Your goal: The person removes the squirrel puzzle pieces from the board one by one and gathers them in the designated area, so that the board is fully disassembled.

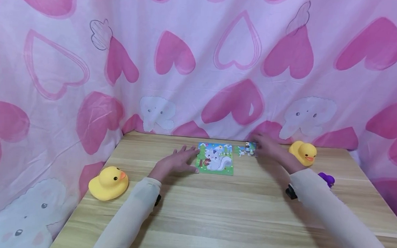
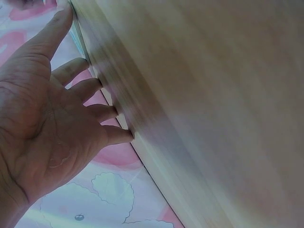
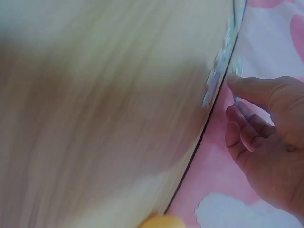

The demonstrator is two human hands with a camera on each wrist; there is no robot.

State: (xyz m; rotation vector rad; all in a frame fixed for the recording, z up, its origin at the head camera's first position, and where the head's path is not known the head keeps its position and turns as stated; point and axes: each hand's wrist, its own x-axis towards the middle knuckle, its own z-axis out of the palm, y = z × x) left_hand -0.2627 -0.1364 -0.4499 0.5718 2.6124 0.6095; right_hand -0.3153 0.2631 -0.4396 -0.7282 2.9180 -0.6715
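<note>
Head view: the picture (image 1: 215,164) lies flat near the far edge of the table (image 1: 195,215), between the two hands.
Pieces: they (image 1: 239,151) lie just right of the picture, on the right hand's left; the strip they make runs left to right, towards the right fingertips.
Nearer hand: the right hand (image 1: 267,147) is nearer the pieces, the left hand (image 1: 179,160) nearer the picture.
Right fingers: thumb and fingertips appear to pinch a piece (image 3: 237,64), raised on edge; the other fingers curl loosely.
Right arm: it slants forward and leftward, the hand reaching over the far side.
Left fingers: spread and nearly straight, gripping nothing, with the thumb at the picture's left edge.
Left arm: it slants forward and rightward, palm low over the wood.
Ducks: one (image 1: 108,183) left of the left arm, another (image 1: 303,153) beyond the right forearm.
</note>
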